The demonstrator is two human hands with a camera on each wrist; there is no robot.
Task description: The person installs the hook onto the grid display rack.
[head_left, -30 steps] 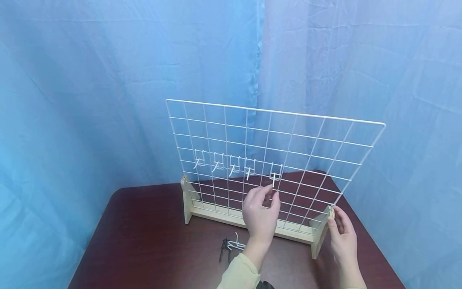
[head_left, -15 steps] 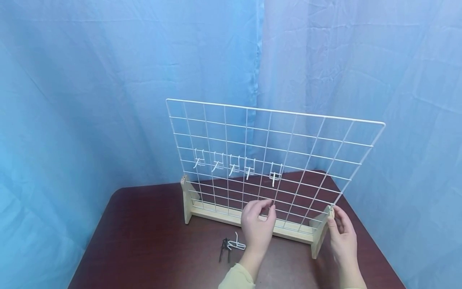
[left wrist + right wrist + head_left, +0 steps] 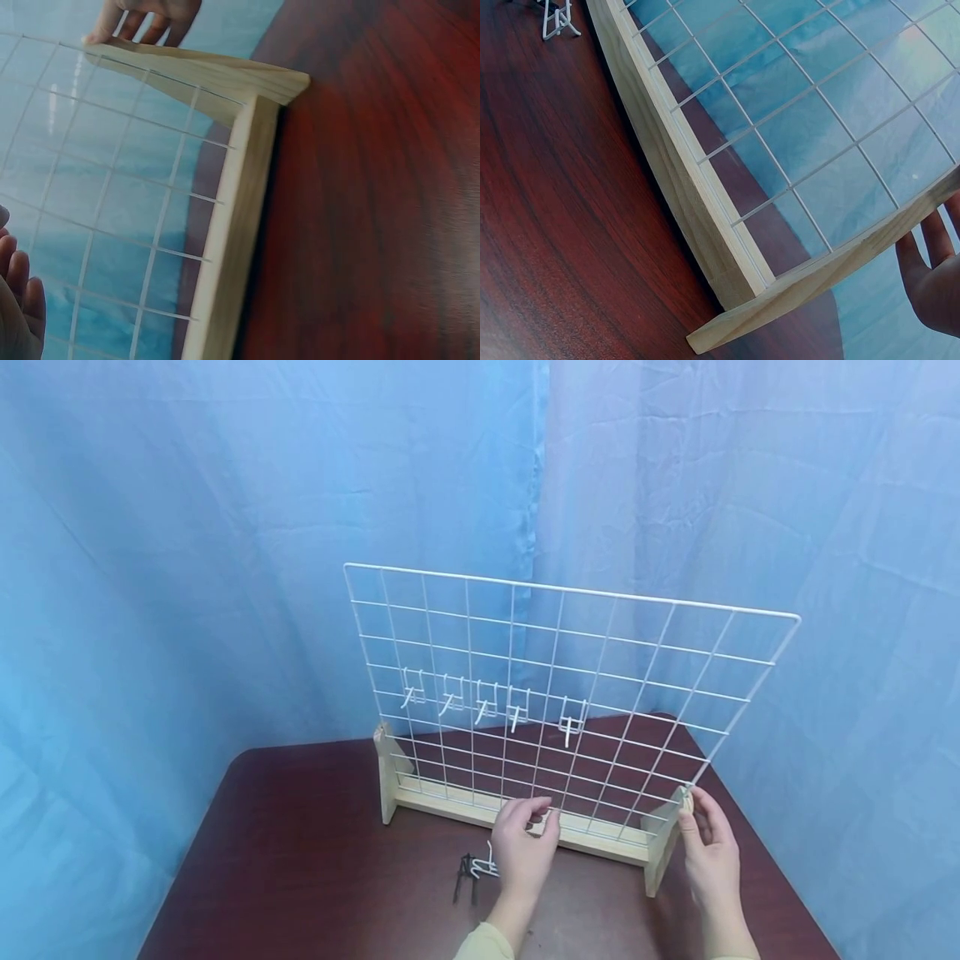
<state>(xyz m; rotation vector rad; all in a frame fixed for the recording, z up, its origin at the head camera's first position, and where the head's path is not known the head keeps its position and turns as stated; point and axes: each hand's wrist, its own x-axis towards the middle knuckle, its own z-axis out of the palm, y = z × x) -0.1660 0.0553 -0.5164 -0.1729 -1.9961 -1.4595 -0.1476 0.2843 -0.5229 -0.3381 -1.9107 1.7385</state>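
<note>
A white wire grid panel (image 3: 637, 677) stands upright in a wooden base (image 3: 450, 810). Several white hooks (image 3: 567, 727) hang in a row across its middle. My left hand (image 3: 527, 847) hovers in front of the base's long bar, fingers loosely bent, with nothing visible between thumb and fingertips. In the left wrist view only the fingers (image 3: 16, 274) show at the left edge. My right hand (image 3: 711, 839) grips the top of the right wooden end piece (image 3: 662, 852), thumb in front; the right wrist view shows its fingers (image 3: 934, 240) against that wood.
On the dark red table (image 3: 300, 860), left of my left hand, lie a black hook (image 3: 467, 868) and a white hook (image 3: 483, 864), the latter partly covered by the hand. Blue curtains (image 3: 225, 527) hang behind and along the sides.
My left hand has come down and slightly left, away from the rightmost hanging hook to the base bar. The right hand stays on the end piece. The hooks hang as before.
</note>
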